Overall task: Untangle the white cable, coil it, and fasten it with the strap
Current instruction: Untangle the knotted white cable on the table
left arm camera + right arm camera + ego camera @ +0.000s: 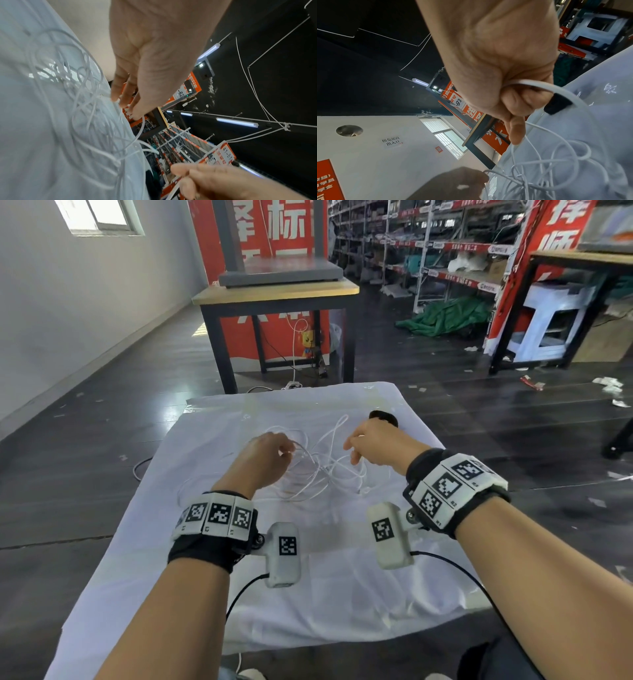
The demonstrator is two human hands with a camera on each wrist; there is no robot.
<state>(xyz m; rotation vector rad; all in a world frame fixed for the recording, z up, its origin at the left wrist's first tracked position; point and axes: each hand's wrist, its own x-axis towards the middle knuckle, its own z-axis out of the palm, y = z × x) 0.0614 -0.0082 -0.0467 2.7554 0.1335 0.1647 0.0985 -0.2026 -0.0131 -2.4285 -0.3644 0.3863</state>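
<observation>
The white cable (318, 474) lies in a loose tangle of loops on the white cloth (308, 583), between my two hands. My left hand (287, 451) pinches a strand at the tangle's left side; the left wrist view shows its fingertips (132, 115) closed on the thin cable (96, 121). My right hand (352, 451) holds another strand at the right. In the right wrist view its curled fingers (518, 102) clasp a loop of cable (556, 169). The black strap (383, 418) lies on the cloth just beyond my right hand, and shows close behind it (556, 104).
The cloth-covered table drops off at its far edge (291, 392) and at both sides to a dark floor. A wooden table on black legs (274, 290) stands beyond. Shelving racks (445, 251) fill the right background. Black leads trail from both wrist cameras.
</observation>
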